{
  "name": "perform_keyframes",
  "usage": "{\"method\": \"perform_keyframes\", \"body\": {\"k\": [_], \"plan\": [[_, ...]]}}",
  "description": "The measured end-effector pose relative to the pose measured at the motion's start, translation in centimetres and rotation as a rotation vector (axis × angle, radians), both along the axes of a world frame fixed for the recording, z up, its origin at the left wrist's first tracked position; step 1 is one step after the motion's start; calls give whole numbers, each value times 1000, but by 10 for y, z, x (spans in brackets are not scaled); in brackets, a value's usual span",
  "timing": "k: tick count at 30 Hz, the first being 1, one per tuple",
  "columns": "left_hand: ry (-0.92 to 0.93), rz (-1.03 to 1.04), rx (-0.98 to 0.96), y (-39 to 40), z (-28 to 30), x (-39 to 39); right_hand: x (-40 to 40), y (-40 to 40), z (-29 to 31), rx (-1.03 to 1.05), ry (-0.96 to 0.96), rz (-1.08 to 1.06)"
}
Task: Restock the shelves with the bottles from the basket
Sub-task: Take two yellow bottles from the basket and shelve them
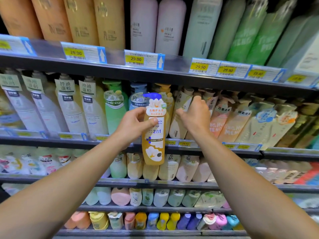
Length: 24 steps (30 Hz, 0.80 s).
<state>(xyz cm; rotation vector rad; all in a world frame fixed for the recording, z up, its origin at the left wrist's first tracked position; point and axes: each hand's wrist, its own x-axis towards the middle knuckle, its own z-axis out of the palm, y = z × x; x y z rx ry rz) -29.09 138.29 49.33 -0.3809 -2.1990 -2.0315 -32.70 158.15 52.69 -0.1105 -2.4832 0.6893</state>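
A: Where was the amber plastic pump bottle with the blue pump head?

B: Upright in the air, just in front of the second shelf rail, level with the row of cream and peach bottles. The left hand grasped it round the upper body, thumb across the label

A: And the other hand?

B: The right hand was just beside that bottle, fingers curled in among the cream bottles behind it; whether it gripped one or only pushed, I couldn't tell

A: How would it handle?

B: My guess: full, so fairly heavy; stiff plastic, smooth and a bit slippery. Better held round the waist than by the pump, which could turn or snap

A: Counts?

B: One amber bottle in hand, two hands. Five shelf levels showed. No basket in view
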Motion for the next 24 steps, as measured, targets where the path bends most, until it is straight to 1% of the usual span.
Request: {"method": "perform_keyframes", "body": {"k": [3, 13, 16, 20, 24], "plan": [[7, 4, -19, 4, -1, -1, -2, 9, 4, 21, -29, 42], [-6, 31, -56, 16, 2, 0, -5, 38, 17, 12, -225, 234], [-5, 43, -66, 19, 2, 0, -5, 32, 18, 8, -229, 198], [-15, 53, -65, 20, 1, 2, -3, 26, 18, 97, -191, 113], [-17, 65, -67, 20, 1, 4, -1, 26, 15, 120, -170, 91]]}}
